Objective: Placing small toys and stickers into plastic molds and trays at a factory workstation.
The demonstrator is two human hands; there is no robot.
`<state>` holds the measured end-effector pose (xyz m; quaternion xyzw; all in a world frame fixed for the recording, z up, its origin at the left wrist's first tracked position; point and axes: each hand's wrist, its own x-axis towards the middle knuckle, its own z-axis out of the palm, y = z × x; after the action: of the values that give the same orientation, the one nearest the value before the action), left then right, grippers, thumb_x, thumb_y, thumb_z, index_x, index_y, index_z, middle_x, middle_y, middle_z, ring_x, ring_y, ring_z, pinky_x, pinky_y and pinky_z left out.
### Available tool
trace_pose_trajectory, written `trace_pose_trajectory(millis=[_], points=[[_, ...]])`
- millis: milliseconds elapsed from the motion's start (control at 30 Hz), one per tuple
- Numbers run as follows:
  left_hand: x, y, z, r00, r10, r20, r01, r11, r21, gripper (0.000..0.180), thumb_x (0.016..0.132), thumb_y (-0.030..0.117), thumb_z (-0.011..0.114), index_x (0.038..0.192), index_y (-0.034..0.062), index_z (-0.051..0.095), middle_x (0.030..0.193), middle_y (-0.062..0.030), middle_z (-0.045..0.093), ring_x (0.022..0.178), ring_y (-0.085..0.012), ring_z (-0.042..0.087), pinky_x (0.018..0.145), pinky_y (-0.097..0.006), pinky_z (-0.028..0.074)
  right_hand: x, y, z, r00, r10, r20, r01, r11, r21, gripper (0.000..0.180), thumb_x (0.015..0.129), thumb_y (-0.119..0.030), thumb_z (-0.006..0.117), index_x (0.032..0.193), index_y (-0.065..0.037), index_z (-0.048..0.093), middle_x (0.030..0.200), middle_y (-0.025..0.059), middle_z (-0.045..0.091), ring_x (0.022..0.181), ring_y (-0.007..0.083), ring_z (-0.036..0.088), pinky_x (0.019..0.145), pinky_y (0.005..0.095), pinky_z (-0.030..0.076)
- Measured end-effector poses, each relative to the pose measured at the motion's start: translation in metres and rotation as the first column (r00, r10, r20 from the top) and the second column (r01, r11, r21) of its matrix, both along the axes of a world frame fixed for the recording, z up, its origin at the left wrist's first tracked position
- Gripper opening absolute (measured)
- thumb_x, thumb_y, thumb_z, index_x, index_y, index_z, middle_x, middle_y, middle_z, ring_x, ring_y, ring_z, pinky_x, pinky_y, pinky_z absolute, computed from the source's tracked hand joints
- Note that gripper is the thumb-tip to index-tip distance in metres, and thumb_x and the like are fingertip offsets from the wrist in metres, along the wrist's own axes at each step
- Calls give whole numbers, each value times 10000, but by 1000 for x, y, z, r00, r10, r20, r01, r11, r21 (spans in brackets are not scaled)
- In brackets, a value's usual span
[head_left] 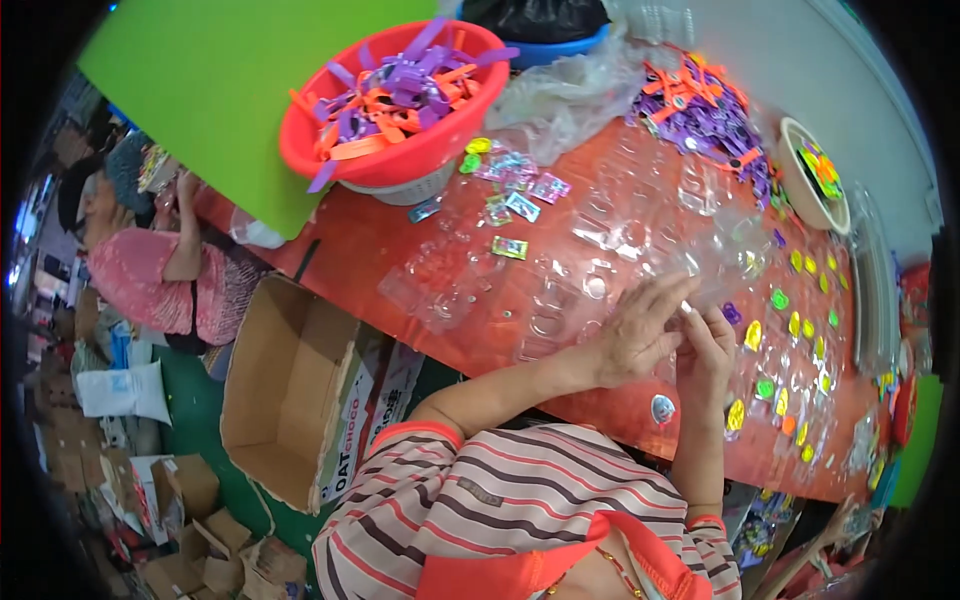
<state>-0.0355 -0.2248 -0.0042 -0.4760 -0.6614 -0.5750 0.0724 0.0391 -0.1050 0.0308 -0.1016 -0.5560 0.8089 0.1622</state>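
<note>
My left hand (640, 325) and my right hand (707, 348) meet over the red-covered table, fingertips close together. Both have their fingers closed at the near edge of a transparent plastic blister tray (735, 255), whose exact outline is hard to make out. A small white spot shows at the fingertips; what it is, I cannot tell. Right of my hands, rows of transparent trays hold yellow pieces (753, 335), green pieces (765, 388) and a purple piece (732, 314). More transparent trays (565, 300) lie to the left. A round sticker-like piece (662, 408) rests near the front edge.
A red basket (295, 135) of purple and orange strap-like pieces stands far left, beside small colourful packets (510, 247). At the back are a heap of similar straps (700, 120), a plastic bag (560, 100) and a cream basket (842, 205). An open cardboard box (285, 400) stands left of me; a person (150, 275) sits beyond.
</note>
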Motion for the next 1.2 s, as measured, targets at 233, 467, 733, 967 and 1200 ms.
trace_pose_trajectory(millis=[233, 467, 733, 967, 1200], points=[[4, -13, 6, 986, -7, 169, -1, 999, 51, 606, 841, 163, 625, 1387, 40, 394, 1226, -144, 468, 1136, -287, 458, 976, -375, 375, 4, 0, 3, 983, 182, 7, -181, 980, -76, 161, 913, -92, 529, 1014, 22, 585, 934, 80, 652, 812, 128, 627, 705, 269, 518], [-4, -23, 8, 991, 21, 134, -30, 998, 63, 644, 806, 135, 666, 1389, 55, 404, 1243, -133, 446, 1155, -282, 445, 975, -374, 380, 1, -2, -5, 986, 165, -26, -165, 986, -8, 80, 891, -75, 566, 924, -6, 588, 908, 65, 656, 810, 101, 610, 738, 232, 480], [-14, -61, 10, 982, 142, 121, -157, 980, 122, 632, 801, 81, 629, 1386, 48, 389, 1361, -136, 374, 1240, -256, 391, 1018, -366, 338, -6, -1, -3, 983, 153, -99, -159, 985, -61, 102, 881, -96, 550, 888, -1, 585, 839, 44, 631, 777, 116, 596, 743, 261, 473], [-111, -197, -7, 454, 581, 676, -890, 328, 316, 690, 890, 306, 516, 1457, 52, 214, 1428, -109, 312, 1327, -241, 281, 1030, -395, 260, -14, 13, -5, 992, 12, -124, -31, 988, -148, 170, 823, -113, 547, 925, 9, 606, 899, 50, 616, 864, 122, 564, 794, 254, 423], [-232, -337, -54, 286, 146, 947, -867, 460, 191, 655, 817, 536, 490, 1391, 247, 365, 1434, -39, 363, 1312, -271, 283, 1037, -512, 185, -154, -38, 14, 985, -5, -172, 32, 988, 154, 167, 813, -164, 556, 803, -10, 622, 745, -7, 537, 723, 80, 481, 671, 261, 374]])
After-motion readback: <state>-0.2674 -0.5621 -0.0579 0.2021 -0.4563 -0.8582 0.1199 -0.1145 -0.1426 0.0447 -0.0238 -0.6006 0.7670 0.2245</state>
